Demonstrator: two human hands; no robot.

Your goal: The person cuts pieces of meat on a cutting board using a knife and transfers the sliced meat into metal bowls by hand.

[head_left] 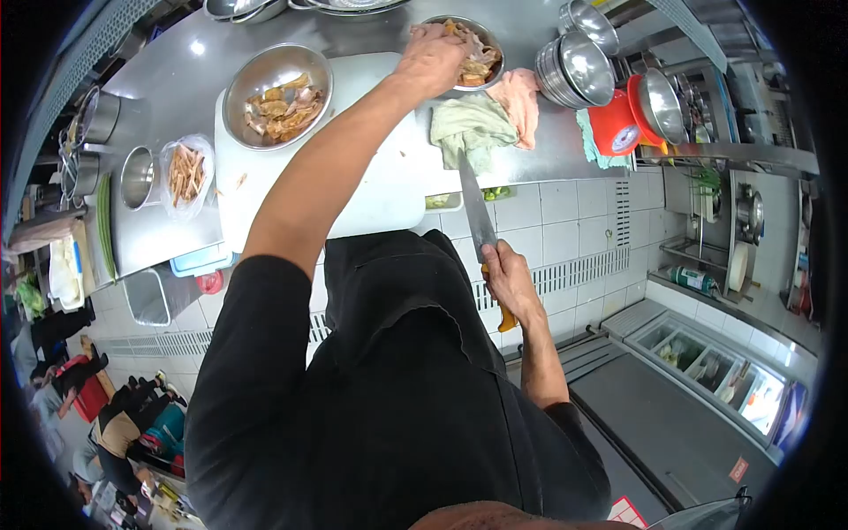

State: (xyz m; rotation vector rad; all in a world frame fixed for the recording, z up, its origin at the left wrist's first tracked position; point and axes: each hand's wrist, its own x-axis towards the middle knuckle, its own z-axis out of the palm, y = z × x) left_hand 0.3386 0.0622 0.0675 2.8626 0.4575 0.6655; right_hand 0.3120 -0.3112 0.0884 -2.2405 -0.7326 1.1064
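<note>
My left hand (435, 60) reaches into the far metal bowl (500, 64), its fingers curled on browned meat pieces (477, 62); the fingertips are partly hidden. In my right hand (510, 276) is a long-bladed knife (478, 212), gripped by its yellow handle. The blade points away from me, its tip by a pale green cloth (468, 128) at the counter's edge. A second metal bowl (237, 79) with similar meat pieces stands on the white cutting board (371, 199). Small scraps lie on the board.
A clear container of pale strips (186, 174) and a small metal pot (137, 177) stand left of the board. To the right are a pink cloth (519, 106), stacked steel bowls (565, 79) and a red scale (614, 124). A grey bin (152, 296) stands below; people are at lower left.
</note>
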